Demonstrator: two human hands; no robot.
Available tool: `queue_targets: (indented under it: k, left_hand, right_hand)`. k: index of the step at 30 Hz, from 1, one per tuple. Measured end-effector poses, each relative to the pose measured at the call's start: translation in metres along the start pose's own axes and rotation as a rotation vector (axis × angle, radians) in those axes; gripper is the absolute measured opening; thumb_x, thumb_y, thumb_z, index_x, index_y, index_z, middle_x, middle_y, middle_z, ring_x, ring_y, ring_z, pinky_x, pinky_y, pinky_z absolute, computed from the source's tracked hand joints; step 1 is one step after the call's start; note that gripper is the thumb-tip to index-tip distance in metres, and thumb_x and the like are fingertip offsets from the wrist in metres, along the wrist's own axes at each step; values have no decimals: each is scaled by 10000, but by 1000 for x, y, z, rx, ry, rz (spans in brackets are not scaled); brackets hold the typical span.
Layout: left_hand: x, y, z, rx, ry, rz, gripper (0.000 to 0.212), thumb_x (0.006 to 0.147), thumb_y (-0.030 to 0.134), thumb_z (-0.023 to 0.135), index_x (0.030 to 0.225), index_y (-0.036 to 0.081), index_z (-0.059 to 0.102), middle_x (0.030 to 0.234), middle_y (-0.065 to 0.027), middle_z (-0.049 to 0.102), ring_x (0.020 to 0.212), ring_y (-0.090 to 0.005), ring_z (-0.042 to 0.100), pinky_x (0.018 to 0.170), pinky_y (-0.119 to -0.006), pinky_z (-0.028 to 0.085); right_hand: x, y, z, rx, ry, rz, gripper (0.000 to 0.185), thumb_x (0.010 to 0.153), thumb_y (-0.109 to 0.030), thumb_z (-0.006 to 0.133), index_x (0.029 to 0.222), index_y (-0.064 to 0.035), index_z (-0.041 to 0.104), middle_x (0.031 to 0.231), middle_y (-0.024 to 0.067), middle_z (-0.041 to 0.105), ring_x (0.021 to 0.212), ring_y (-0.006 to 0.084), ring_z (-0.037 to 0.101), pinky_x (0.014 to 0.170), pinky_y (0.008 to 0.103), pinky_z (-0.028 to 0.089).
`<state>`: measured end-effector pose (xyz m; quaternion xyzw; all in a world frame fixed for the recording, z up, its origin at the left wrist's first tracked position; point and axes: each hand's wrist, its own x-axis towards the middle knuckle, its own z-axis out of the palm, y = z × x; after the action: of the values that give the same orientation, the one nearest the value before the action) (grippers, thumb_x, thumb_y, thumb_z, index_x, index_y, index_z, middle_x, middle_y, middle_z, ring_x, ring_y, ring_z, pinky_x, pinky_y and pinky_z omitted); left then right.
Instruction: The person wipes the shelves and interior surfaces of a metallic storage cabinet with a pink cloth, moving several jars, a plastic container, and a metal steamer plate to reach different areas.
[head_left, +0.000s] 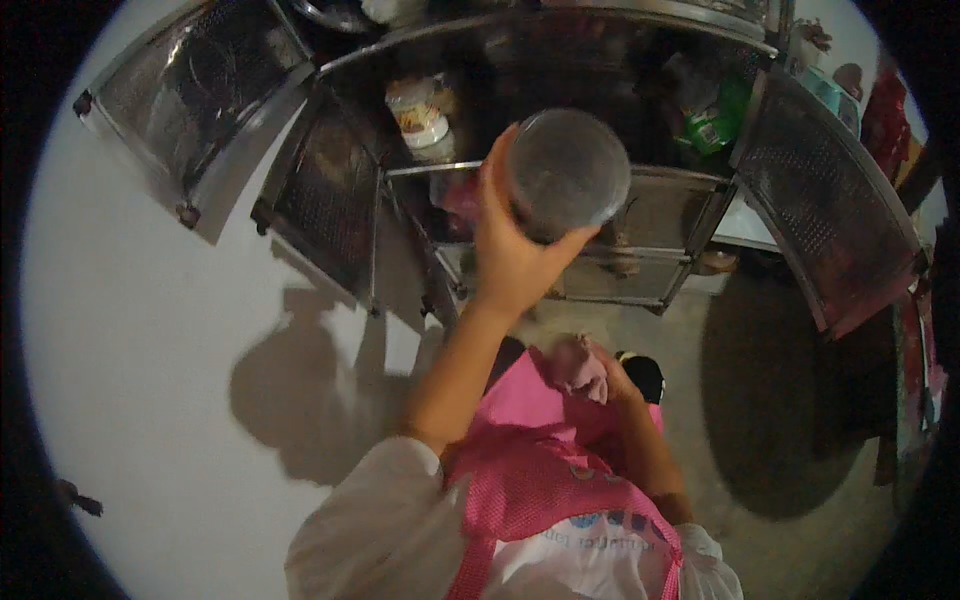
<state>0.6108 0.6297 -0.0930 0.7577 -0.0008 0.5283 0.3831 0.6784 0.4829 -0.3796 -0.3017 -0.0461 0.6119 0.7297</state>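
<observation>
My left hand (510, 262) is raised in front of an open cabinet and grips a round, clear container (570, 169) from its near side. The container's round, cloudy end faces up toward me; I cannot tell whether that is a lid or a base. Lower down, near my lap, my right hand (619, 379) holds a crumpled pale pink cloth (585, 371). The cloth is away from the container. Beneath both arms I see a pink apron (540, 465) with printed writing behind it.
The metal cabinet's perforated doors stand open, one left (326, 180) and one right (825, 180). On the upper shelf are a labelled jar (418, 120) and a green packet (709, 124). A white wall (150, 352) runs along the left side.
</observation>
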Motion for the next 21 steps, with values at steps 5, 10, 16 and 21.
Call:
queue_targets:
  k: [5,10,16,21]
  left_hand:
    - [-7,11,-8,26,-46,301,976,521,150,830,1335,32,305,1333,-152,398,1244,-294,386,1050,-401,293]
    - [-9,16,-5,-60,-108,306,934,500,234,838,1279,-7,382,1307,-165,432,1243,-309,394,1088,-443,213]
    - [1,11,-14,38,-175,359,834,537,293,807,1228,-20,459,1258,-180,484,1212,-323,437,1089,-445,206]
    - [-5,0,-1,30,-81,432,885,527,172,804,1289,-10,392,1302,-170,436,1215,-298,431,1056,-416,277]
  right_hand:
    - [-6,3,10,-129,64,-97,349,910,-373,457,1038,-58,534,898,73,588,778,174,573,684,267,483]
    - [-5,-4,7,-126,-197,-15,369,906,-378,463,1078,-56,520,935,81,595,786,158,576,664,256,484]
    - [-10,-11,8,-80,-223,35,362,907,-364,475,1092,-57,523,947,78,610,764,152,587,637,258,497]
    - [-6,-14,-1,-92,-195,81,374,906,-380,485,1109,-69,520,916,71,618,707,146,592,564,244,496]
